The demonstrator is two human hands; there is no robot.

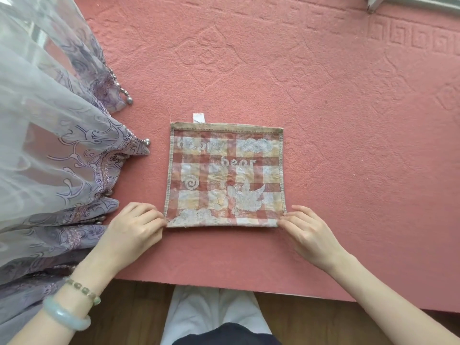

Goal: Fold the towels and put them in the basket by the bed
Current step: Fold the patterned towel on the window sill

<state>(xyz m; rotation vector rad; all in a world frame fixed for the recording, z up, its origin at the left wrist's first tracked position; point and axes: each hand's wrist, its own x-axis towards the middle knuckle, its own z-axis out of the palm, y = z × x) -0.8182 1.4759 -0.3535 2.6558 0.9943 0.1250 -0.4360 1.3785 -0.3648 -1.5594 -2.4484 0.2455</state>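
Near the front edge of the coral bedspread (348, 120) the towel (225, 175) lies flat and roughly square, its sides running almost straight away from me. It is a worn checked cloth in faded red, cream and pale orange, bound with a greyish stitched hem. Woven into it in pale thread are a cloud at the top, the word "bear" below that, a spiral on the left, a winged figure lower right and another cloud shape along the near edge; the lettering at upper left is too blurred for me to read. A small white tag (198, 118) sticks out from the far edge. My left grip (135, 226) is narrow, thumb and fingertips pinching the near left corner, and my right grip (307, 231) pinches the near right corner the same way. A pale green bangle (64, 317) and a bead bracelet (83, 288) sit on my left wrist. Sheer lilac curtain (49, 145) with bead trim drapes over the bedspread at my left. Below the edge I see white trousers (211, 310) and wooden floor (129, 319).
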